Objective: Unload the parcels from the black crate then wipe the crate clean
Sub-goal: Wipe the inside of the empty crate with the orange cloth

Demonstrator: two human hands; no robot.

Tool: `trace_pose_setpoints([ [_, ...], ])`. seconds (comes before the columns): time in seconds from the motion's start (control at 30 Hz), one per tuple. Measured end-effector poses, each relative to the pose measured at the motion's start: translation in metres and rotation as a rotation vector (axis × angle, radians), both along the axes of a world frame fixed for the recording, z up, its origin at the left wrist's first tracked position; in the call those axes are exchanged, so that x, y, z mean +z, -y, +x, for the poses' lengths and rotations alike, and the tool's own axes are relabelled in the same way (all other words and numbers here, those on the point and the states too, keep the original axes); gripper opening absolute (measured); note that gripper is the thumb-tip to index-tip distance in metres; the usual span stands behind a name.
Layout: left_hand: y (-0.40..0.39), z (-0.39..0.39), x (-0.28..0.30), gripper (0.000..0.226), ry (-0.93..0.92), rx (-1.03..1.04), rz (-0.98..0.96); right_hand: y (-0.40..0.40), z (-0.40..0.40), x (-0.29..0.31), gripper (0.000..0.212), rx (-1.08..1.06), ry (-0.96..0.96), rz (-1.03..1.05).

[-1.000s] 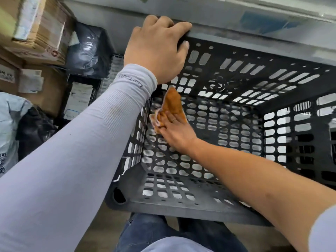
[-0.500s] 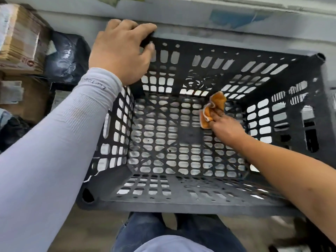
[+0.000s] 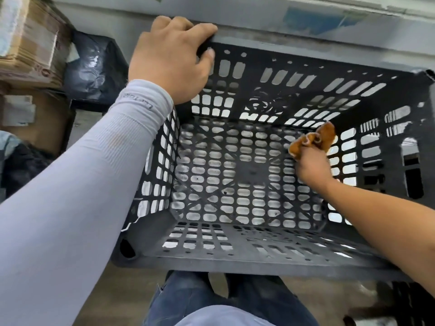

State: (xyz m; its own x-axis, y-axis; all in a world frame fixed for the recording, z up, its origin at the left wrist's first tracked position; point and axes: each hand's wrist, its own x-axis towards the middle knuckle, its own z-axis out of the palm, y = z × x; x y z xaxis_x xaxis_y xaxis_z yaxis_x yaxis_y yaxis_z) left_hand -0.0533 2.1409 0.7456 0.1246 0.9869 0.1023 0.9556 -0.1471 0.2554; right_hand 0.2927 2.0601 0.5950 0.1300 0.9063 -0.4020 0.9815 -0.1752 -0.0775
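Note:
A black perforated plastic crate (image 3: 235, 257) fills the middle of the view, with no parcels inside it. My left hand (image 3: 169, 60) grips the crate's far rim at the back left corner, fingers curled over the edge. My right hand (image 3: 310, 165) is down inside the crate and holds a bunched orange cloth (image 3: 313, 142) against the floor at the back right corner. The cloth touches the foot of the right wall.
Parcels sit on the left: a taped brown cardboard box (image 3: 30, 45), a black plastic-wrapped parcel (image 3: 94, 69) and a second brown box (image 3: 35, 118) with a label. A grey wall (image 3: 306, 22) runs close behind the crate. My legs in jeans (image 3: 211, 302) are under its near edge.
My right hand has swept the orange cloth across the crate floor from the back left side to the back right corner. My left hand has kept its grip on the rim.

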Motion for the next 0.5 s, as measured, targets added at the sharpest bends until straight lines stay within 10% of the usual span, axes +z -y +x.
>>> trace_pose_setpoints([
  [0.23,0.0,0.0,-0.001,0.052,-0.004,0.003,0.002,0.008,-0.136,-0.004,0.04,0.015,-0.33,-0.003],
  [0.5,0.001,0.0,0.001,0.051,-0.005,-0.002,0.0,0.067,-0.22,-0.019,0.062,0.765,-0.354,-0.133],
])
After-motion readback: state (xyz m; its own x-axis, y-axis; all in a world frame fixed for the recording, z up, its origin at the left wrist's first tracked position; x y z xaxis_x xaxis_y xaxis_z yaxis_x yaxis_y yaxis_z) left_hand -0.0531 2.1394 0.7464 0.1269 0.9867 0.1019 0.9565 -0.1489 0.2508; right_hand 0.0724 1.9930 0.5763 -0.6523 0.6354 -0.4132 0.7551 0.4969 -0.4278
